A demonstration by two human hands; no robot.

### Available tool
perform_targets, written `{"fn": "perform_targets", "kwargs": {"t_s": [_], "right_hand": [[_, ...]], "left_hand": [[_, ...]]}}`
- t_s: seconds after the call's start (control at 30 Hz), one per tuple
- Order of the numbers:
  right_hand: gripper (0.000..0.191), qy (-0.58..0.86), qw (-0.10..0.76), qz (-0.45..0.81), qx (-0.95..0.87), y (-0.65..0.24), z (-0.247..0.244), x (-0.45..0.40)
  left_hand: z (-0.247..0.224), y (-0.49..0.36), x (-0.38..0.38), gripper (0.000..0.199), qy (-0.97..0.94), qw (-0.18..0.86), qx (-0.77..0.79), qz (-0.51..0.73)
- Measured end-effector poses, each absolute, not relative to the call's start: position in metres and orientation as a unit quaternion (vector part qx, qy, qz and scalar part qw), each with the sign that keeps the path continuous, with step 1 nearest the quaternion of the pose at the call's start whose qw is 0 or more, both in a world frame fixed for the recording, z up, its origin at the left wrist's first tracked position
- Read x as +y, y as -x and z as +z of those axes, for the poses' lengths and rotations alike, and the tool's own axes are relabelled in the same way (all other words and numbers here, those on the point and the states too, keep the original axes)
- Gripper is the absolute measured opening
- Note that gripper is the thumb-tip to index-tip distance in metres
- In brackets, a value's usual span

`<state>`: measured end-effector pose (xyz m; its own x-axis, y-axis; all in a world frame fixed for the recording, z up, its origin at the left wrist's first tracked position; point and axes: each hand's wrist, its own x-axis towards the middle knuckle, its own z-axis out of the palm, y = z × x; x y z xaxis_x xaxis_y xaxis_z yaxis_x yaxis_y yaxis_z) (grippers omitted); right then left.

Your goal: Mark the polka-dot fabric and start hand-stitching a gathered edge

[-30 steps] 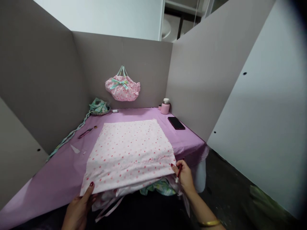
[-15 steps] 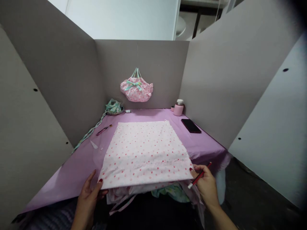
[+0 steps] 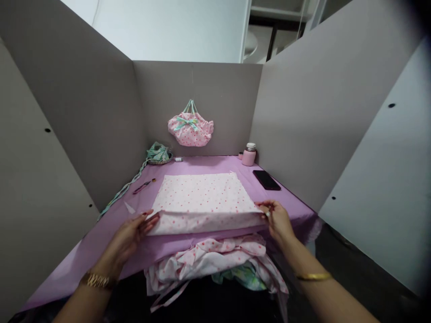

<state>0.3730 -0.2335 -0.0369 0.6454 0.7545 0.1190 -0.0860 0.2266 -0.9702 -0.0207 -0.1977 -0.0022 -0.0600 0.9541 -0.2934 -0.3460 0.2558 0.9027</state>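
A white cotton cloth with red and pink dots (image 3: 205, 193) lies on the table, its near part turned up into a fold. My left hand (image 3: 136, 231) grips the left end of this fold between thumb and fingers. At the fold's right end, my right hand (image 3: 279, 222) pinches the fabric. A small white tip shows among the right fingers, apparently the end of the red pencil; its body is mostly hidden. In front of the table lies a crumpled heap of dotted and green fabric (image 3: 208, 262).
A dotted pouch with a green bow (image 3: 190, 129) hangs on the back panel. On the purple tablecloth (image 3: 188, 242) are a phone (image 3: 266, 180), a pink bottle (image 3: 248, 155), a pink cutter (image 3: 142, 187) and a basket of green strips (image 3: 159, 154). Grey panels enclose three sides.
Both hands have moved forward, away from me, carrying the cloth's near edge with them. That edge is now folded up, and purple tablecloth shows in front of it.
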Motion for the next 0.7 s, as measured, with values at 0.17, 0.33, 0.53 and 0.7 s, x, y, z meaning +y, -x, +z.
{"fn": "perform_targets", "kwargs": {"t_s": [0.17,0.33,0.53,0.7], "right_hand": [[0.014,0.583,0.674,0.313,-0.33,-0.376,-0.037,-0.188],[0.01,0.588,0.66,0.302,-0.357,-0.371,-0.045,-0.185],[0.026,0.56,0.68,0.312,-0.358,-0.378,-0.026,-0.217],[0.026,0.543,0.672,0.343,-0.369,-0.385,-0.034,-0.29]], "left_hand": [[0.003,0.013,-0.162,0.013,-0.314,0.626,0.517,0.493],[-0.006,0.012,-0.158,0.011,-0.322,0.628,0.514,0.488],[0.004,0.026,-0.178,0.014,-0.333,0.62,0.503,0.501],[-0.011,0.07,-0.235,0.028,-0.32,0.627,0.549,0.451]]}}
